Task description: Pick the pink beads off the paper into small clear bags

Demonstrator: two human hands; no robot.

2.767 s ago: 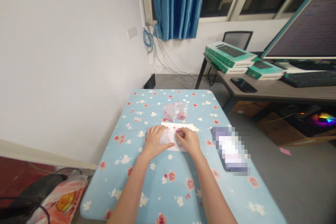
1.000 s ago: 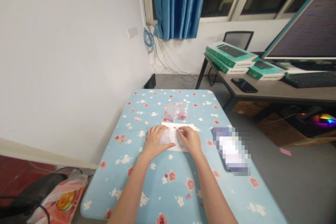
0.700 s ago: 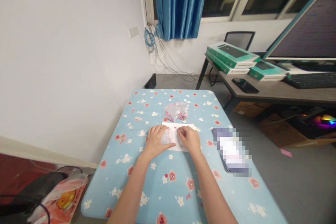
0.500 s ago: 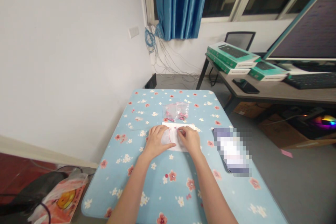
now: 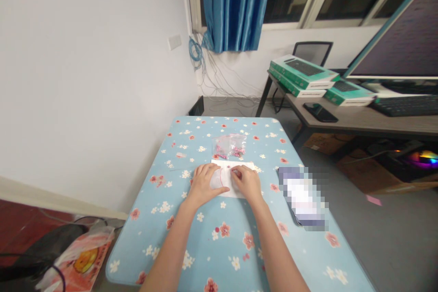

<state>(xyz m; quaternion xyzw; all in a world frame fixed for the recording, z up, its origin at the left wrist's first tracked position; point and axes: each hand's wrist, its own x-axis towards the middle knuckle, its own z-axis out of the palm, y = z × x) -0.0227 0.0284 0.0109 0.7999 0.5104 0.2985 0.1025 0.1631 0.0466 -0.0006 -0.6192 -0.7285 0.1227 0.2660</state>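
Note:
A white sheet (image 5: 236, 190) lies on the flower-patterned table, with a curved red line (image 5: 221, 177) on it that could be thread or a drawn mark. My left hand (image 5: 204, 183) rests flat over the sheet's left part, thumb and fingers spread around the red line. On the right part, my right hand (image 5: 247, 179) is pinched at the fingertips; whatever it holds is too small to make out. Just left of those fingertips sits a small dark red spot (image 5: 228, 167). Beyond the sheet lies a clear plastic bag (image 5: 230, 144) with pink and red beads.
A pixelated phone-like object (image 5: 303, 197) lies at the table's right edge. Left of my hands is a thin needle-like line (image 5: 178, 169). The desk at right bears green keyboard boxes (image 5: 303, 73), a black phone (image 5: 320, 112) and a monitor (image 5: 400, 36). A wall borders the left.

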